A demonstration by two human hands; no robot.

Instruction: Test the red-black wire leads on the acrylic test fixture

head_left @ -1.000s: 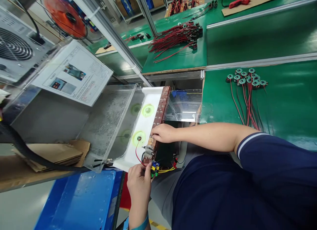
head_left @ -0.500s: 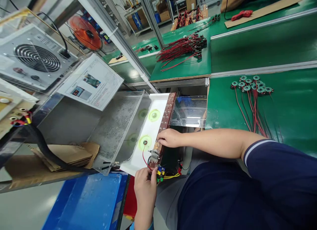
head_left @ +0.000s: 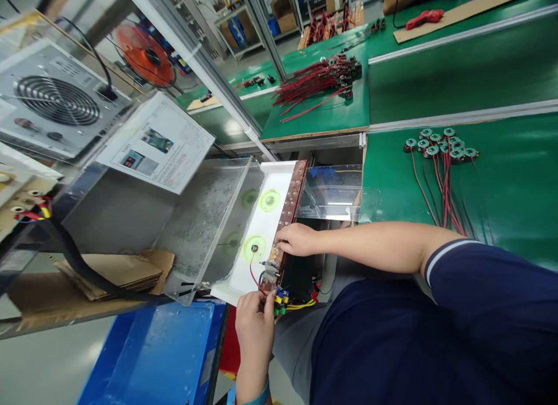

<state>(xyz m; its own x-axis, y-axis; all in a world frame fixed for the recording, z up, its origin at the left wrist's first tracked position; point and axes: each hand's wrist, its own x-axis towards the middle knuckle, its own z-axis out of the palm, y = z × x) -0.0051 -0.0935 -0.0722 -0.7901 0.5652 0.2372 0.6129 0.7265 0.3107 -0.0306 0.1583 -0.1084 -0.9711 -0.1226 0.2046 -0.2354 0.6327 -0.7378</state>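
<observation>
"Two bare hands at the brown strip studded with metal screws, and what's each one doing?"

"Right hand rests on it, fingers curled in close; I can't tell whether they hold anything. Left hand has thumb and forefinger drawn together where the thin red wire ends, right beside the blue, yellow and green connector cluster. Pinching it? Can't be sure!"

"And the small dark ring-shaped part?"

"Sitting on the lower pale-green disc, on the white panel, with that wire curving down from it."

"Where's the danger?"

"The wire, I'd say! A tug from the left fingers could drag the part off its disc or strain the joint. With other leads crowded there, the bare end might touch a neighbouring contact and short."

"Anything we're missing?"

"Plenty! The wire's tip is lost among the fingers, the right fingertips blur into the strip, the left forearm is cut off at the bottom edge, and the cluster's too small to trace lead by lead."
</observation>
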